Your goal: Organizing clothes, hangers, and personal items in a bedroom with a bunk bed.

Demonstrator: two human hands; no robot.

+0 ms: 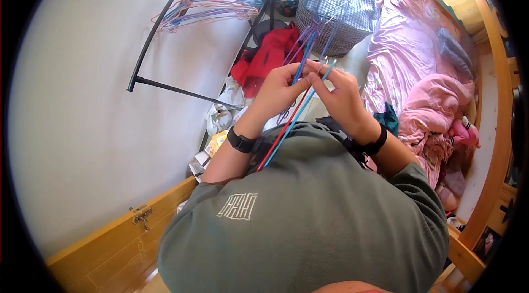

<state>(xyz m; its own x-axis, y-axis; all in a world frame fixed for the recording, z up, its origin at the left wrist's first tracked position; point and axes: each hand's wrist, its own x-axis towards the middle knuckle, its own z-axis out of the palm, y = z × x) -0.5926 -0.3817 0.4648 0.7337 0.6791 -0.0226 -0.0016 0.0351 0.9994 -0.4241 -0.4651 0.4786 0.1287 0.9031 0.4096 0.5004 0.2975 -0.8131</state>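
Both hands meet in front of my chest around a loose bunch of thin clothes hangers (pixel 310 45) in purple, blue, red and light blue. My left hand (pixel 280 92) is closed on the bunch from the left, thumb pointing inward. From the other side my right hand (pixel 343 97) pinches it, fingertips touching or nearly touching the left ones. A red hanger bar (pixel 282 134) and a light blue bar (pixel 293 125) slant down toward my shirt. The purple and blue hangers extend away beyond my fingers. Where the bars cross between the fingers is partly hidden.
More blue and pink hangers (pixel 220 7) hang on a black metal rack (pixel 147 53) at the left. Beyond my hands lie a red cloth (pixel 270 53) and a checked bag (pixel 344 14). A bed with pink bedding (pixel 397 45) runs along the right, beside a wooden post (pixel 498 127).
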